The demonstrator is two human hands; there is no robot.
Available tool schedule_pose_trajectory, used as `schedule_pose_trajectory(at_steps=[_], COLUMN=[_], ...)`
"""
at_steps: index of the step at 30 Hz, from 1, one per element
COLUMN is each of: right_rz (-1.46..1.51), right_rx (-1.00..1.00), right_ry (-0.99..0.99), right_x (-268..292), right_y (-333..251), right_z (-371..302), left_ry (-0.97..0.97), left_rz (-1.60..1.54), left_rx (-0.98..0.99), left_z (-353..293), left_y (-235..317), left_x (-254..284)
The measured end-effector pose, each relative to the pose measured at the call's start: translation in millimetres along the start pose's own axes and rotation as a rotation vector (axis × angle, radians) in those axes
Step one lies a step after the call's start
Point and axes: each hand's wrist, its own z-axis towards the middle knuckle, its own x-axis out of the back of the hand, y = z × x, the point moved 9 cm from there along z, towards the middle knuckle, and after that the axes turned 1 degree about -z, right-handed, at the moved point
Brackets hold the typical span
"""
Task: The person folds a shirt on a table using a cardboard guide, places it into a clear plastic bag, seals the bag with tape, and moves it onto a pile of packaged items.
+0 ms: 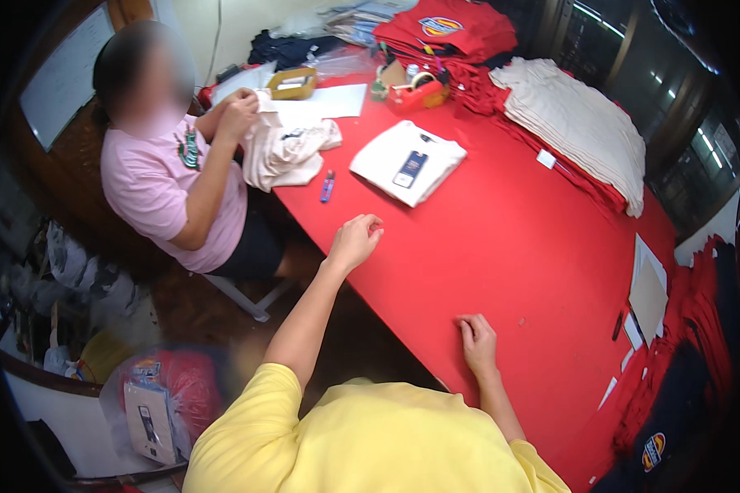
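My left hand [357,241] is over the near-left edge of the red table, fingers loosely curled and slightly parted, with nothing visible in it. The nearest thing to it is a folded cream T-shirt [432,156] with a dark hang tag [410,169], lying farther in on the table and apart from the hand. My right hand [478,343] rests at the table's near edge. Its fingers are relaxed and bent, and it holds nothing I can see. At the left, a co-worker in a pink shirt holds up a crumpled cream garment [284,152] in both hands.
A small blue and red marker-like tube [327,186] lies by the left table edge. Behind are a red tape dispenser [418,92], a yellow tray [292,84] and red shirts [446,31]. A cream garment stack [569,115] is at far right; cards [648,287] and dark clothes line the right side.
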Motion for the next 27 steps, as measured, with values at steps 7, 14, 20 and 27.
schedule_pose_trajectory(at_steps=[7,14,20,27], right_rz=[-0.035,-0.014,0.134,-0.159], right_rx=[0.121,0.113,-0.155,-0.151], right_ry=[0.011,-0.012,-0.093,0.136], right_x=[-4,-1,28,159], right_y=[-5,-7,26,98], right_z=[-2,0,11,113], left_ry=[-0.184,0.047,-0.044,0.432], left_rz=[-0.192,-0.006,-0.532,-0.888], left_rx=[0.032,-0.222,0.082,-0.784], left_z=[-32,-55,-30,-19], left_y=[43,71,66,228], left_x=[-118,-123,-124,75])
